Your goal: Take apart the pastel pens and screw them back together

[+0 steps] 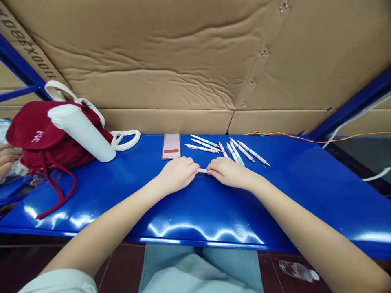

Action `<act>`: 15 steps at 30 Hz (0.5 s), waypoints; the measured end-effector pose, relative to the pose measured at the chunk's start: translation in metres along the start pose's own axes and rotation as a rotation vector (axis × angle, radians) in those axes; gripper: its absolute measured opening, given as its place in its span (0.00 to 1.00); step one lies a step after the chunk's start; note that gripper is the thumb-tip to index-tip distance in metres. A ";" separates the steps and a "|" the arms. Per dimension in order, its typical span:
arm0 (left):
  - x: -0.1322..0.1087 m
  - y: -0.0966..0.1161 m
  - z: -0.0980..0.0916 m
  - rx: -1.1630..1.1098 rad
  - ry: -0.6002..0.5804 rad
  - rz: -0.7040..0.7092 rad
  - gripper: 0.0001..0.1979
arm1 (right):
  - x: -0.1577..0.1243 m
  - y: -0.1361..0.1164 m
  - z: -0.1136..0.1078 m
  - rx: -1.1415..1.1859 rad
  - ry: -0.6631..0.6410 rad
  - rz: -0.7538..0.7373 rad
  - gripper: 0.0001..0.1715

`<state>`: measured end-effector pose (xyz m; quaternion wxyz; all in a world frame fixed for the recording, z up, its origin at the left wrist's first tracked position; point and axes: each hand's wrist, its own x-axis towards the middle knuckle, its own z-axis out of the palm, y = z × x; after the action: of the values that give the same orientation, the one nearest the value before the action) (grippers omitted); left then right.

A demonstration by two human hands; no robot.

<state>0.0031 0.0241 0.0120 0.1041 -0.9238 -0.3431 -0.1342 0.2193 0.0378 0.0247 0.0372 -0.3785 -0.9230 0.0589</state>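
Just left of hands [177, 175], red bag [36, 130]

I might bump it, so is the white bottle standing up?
No, it's tipped: the white bottle lies slanted, its top end on the dark red bag and its lower end on the blue table.

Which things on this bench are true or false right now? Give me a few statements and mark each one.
1. The left hand and right hand both touch a pink piece. True.
2. The pens lie right of a pink packet. True.
3. A white bottle stands upright on the table. False: it lies tilted against a red bag.
4. A water bottle sits on the table. False: the water bottle lies on the floor.
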 end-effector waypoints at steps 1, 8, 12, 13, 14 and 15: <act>0.002 -0.002 0.002 -0.010 0.006 -0.018 0.14 | 0.002 0.003 0.002 0.006 0.020 0.007 0.14; 0.000 -0.008 0.022 -0.177 0.066 0.005 0.15 | -0.002 0.008 0.024 0.116 0.167 0.049 0.13; -0.006 -0.006 0.025 -0.240 0.066 0.003 0.16 | -0.008 0.003 0.025 0.151 0.211 0.076 0.07; -0.007 -0.006 0.024 -0.252 0.066 0.004 0.16 | -0.009 0.001 0.024 0.162 0.209 0.086 0.05; -0.007 -0.006 0.024 -0.263 0.070 0.005 0.15 | -0.010 0.001 0.022 0.177 0.204 0.095 0.04; -0.008 -0.006 0.024 -0.270 0.074 0.007 0.15 | -0.010 0.000 0.019 0.195 0.191 0.096 0.04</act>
<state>-0.0022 0.0304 -0.0120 -0.0084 -0.9250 -0.3148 -0.2128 0.2243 0.0291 0.0052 0.1584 -0.4205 -0.8861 0.1135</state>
